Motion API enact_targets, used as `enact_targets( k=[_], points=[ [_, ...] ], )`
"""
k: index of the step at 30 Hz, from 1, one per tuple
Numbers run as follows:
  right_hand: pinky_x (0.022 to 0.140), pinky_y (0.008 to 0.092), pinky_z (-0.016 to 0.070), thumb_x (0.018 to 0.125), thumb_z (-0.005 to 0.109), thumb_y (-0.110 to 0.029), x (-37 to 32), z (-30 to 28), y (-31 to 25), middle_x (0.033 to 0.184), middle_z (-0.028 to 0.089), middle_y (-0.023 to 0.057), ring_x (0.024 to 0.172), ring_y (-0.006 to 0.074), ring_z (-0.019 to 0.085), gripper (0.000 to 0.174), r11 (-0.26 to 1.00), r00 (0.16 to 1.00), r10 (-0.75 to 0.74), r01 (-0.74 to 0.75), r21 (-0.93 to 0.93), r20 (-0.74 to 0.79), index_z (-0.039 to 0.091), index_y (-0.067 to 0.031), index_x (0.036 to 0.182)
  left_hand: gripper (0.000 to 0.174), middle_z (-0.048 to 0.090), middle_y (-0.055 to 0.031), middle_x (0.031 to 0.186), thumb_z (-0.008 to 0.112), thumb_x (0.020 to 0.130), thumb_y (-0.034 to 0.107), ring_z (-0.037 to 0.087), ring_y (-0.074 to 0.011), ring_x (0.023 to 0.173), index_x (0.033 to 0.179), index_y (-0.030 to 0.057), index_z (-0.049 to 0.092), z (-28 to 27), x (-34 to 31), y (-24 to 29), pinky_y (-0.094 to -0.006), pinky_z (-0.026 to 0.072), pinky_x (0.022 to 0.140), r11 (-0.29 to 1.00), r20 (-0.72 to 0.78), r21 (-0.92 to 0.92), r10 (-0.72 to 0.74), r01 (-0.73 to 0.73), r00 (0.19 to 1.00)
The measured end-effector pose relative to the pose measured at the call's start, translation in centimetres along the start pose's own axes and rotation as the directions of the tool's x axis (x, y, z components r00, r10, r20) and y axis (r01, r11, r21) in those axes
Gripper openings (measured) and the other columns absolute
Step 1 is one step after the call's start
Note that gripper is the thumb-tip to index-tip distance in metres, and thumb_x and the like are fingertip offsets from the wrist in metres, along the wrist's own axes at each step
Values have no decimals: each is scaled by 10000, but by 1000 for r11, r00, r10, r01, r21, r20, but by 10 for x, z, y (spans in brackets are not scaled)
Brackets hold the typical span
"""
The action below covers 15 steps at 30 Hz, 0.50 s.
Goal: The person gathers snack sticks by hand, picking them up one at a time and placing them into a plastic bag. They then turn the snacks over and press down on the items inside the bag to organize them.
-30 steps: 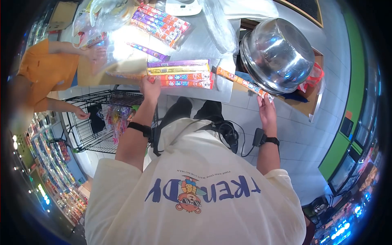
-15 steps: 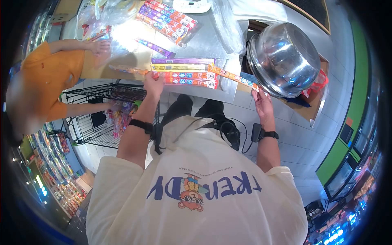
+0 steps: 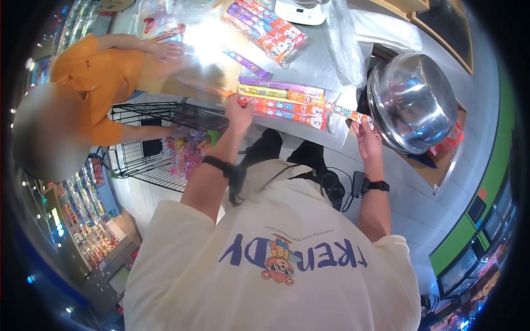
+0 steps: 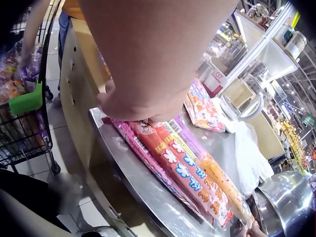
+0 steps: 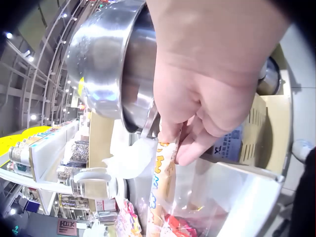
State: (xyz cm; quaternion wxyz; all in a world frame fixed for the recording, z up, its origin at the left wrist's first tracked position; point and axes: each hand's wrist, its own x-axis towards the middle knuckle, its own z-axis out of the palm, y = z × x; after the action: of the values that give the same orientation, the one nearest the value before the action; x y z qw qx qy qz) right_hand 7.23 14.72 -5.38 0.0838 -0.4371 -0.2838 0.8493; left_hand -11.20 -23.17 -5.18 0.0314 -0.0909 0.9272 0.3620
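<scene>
Right hand [image 3: 370, 141] pinches the tip of an orange stick packet [image 3: 308, 97], its other end meeting the packet row [image 3: 284, 107] on the steel tabletop [image 3: 314, 67]; left hand [image 3: 240, 116] at the row's left end, hold unclear; low, level handling should avoid bending

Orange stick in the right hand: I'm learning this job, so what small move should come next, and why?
Probably slide the orange stick left, in line with the red sticks: the right hand pinches its right end, which juts past theirs at a slant, while the left hand holds their left ends.
</scene>
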Motion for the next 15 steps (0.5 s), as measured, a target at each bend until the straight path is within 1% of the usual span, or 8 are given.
enact_targets(
  k=[2, 3, 4, 6, 7, 10, 11, 15],
  points=[
    [885, 360, 604, 961, 665, -77, 7, 8, 3, 1102, 680, 124, 974, 231, 697, 219, 998, 993, 24, -17, -61, 112, 599, -3, 1157, 472, 721, -115, 933, 828, 780, 198, 707, -226, 831, 1162, -1, 636, -7, 0, 7, -383, 531, 847, 999, 45, -1, -32, 32, 998],
    [801, 312, 590, 967, 664, -92, 9, 16, 5, 1086, 683, 106, 930, 196, 689, 201, 994, 992, 41, -29, -107, 116, 614, -11, 1144, 441, 726, -114, 927, 822, 785, 191, 708, -214, 832, 1143, -1, 652, -4, 2, -1, -371, 533, 839, 997, 78, -54, -42, 46, 996],
    [801, 312, 590, 967, 664, -92, 11, 23, 6, 1086, 683, 106, 930, 196, 689, 201, 993, 993, 38, -25, -113, 113, 614, -11, 1144, 410, 731, -113, 920, 816, 790, 184, 708, -201, 833, 1124, -2, 667, -4, 3, 0, -359, 535, 830, 992, 114, -111, -51, 64, 992],
    [735, 270, 556, 965, 680, -119, 15, 37, 9, 1050, 690, 67, 858, 133, 670, 193, 978, 964, 80, -27, -206, 254, 636, -29, 1129, 375, 734, -111, 914, 807, 799, 176, 703, -182, 831, 1100, -8, 680, -12, 2, 14, -338, 534, 816, 970, 207, -209, -76, 120, 975],
    [607, 226, 488, 945, 718, -167, 14, 51, 11, 938, 694, 26, 712, 67, 620, 194, 966, 977, 71, -18, -256, 201, 669, -35, 1079, 341, 738, -109, 908, 797, 808, 168, 697, -162, 829, 1077, -14, 693, -15, 1, 19, -318, 533, 802, 940, 293, -290, -93, 181, 951],
    [492, 201, 417, 919, 753, -200, 14, 72, 10, 811, 677, -12, 566, 36, 547, 201, 891, 968, 181, -85, -447, 175, 695, -43, 1030, 274, 738, -111, 906, 755, 848, 152, 680, -134, 831, 1047, -29, 701, -10, 7, 1, -282, 523, 773, 966, 230, -234, -53, 108, 972],
    [416, 201, 344, 909, 762, -195, 13, 81, 12, 727, 650, -22, 484, 34, 481, 188, 871, 969, 180, -78, -484, 169, 701, -40, 998, 274, 738, -111, 906, 755, 848, 152, 680, -134, 831, 1047, -29, 701, -10, 8, -6, -282, 523, 773, 966, 225, -233, -56, 110, 973],
    [407, 198, 326, 906, 763, -183, 17, 96, 15, 718, 647, -21, 472, 29, 469, 179, 845, 928, 276, -109, -523, 252, 703, -51, 1011, 296, 719, -106, 898, 716, 888, 159, 664, -146, 827, 1092, -52, 676, -19, 2, 11, -292, 515, 759, 965, 179, -214, -115, 152, 977]
  ],
)
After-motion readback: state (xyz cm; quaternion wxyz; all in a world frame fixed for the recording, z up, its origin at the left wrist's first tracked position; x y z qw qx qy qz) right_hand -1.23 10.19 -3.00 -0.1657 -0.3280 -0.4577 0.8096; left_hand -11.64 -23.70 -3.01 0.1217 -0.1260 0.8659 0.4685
